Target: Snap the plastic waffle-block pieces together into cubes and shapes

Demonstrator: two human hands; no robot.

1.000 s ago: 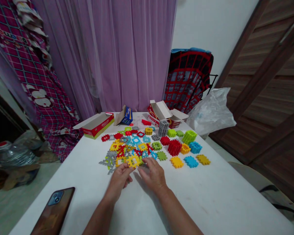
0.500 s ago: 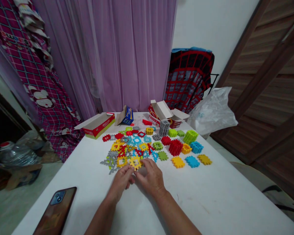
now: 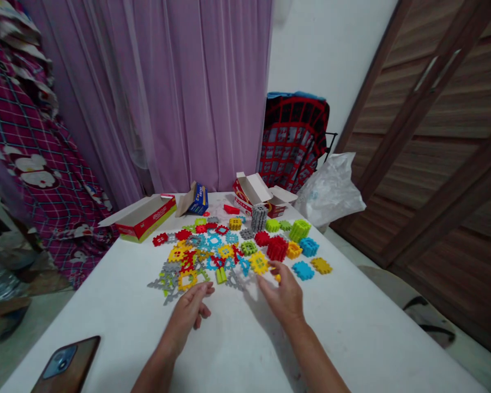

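My right hand (image 3: 285,295) pinches a yellow toothed building tile (image 3: 259,262) with window-like holes, holding it up above the table. Beneath those fingers, part of another yellow tile (image 3: 277,278) shows; the hand hides the rest. My left hand (image 3: 190,308) is empty, its fingers loosely bent and apart, just in front of a loose pile. In that pile lie a yellow frame tile (image 3: 181,281), grey tiles (image 3: 157,284) and a light green piece (image 3: 221,275). Right of the pile stand a red stack (image 3: 277,248), a blue tile (image 3: 303,270) and a green stack (image 3: 300,230).
Open boxes stand along the back: a red and green one (image 3: 147,221), a blue one (image 3: 198,199) and a red one (image 3: 245,203). A clear plastic bag (image 3: 331,188) is at the right edge. A phone (image 3: 67,365) lies front left on the white table (image 3: 229,355).
My left hand has let go of the yellow tile and drawn away to the left. My right hand has carried the tile rightward, over the sorted tiles. The camera view has turned slightly right.
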